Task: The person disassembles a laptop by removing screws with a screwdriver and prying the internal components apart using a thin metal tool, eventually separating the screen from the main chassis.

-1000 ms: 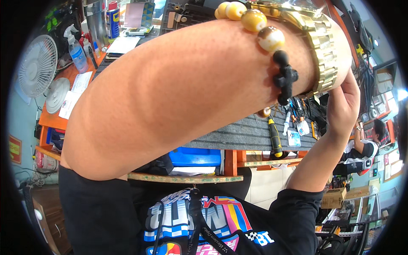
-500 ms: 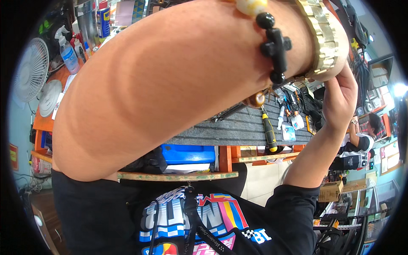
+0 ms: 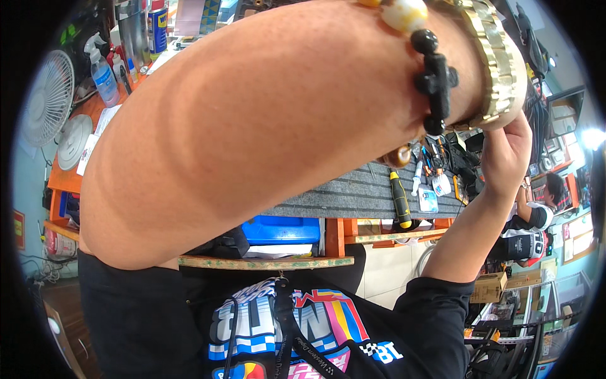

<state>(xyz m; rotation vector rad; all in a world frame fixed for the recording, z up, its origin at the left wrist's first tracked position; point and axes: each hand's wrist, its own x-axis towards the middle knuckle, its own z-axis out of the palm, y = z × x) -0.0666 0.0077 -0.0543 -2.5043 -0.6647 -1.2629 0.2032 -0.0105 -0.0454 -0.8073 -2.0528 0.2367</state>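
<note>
My left forearm [image 3: 265,120] reaches across the picture from the left edge to the upper right. On its wrist sit a gold watch [image 3: 499,69] and a bead bracelet with a black cross [image 3: 435,91]. Only a sliver of my left hand [image 3: 519,82] shows past the watch; its fingers are hidden. My right hand [image 3: 507,151] is raised close against that wrist, its fingers out of sight behind it. Whether either hand holds anything cannot be seen. Below the bracelet, a yellow-and-black screwdriver [image 3: 400,199] lies on the grey ribbed mat [image 3: 341,196].
Right of the screwdriver lie a syringe [image 3: 417,177], a white tub [image 3: 441,184] and several tools. A blue case [image 3: 281,230] sits in the open drawer. A spray bottle [image 3: 103,76] and fan [image 3: 47,95] stand left. Another person [image 3: 536,215] is at far right.
My left forearm has shifted right and slightly down, with the watch and bracelet moving along. My right hand has stayed almost in place. The other person's posture has changed slightly.
</note>
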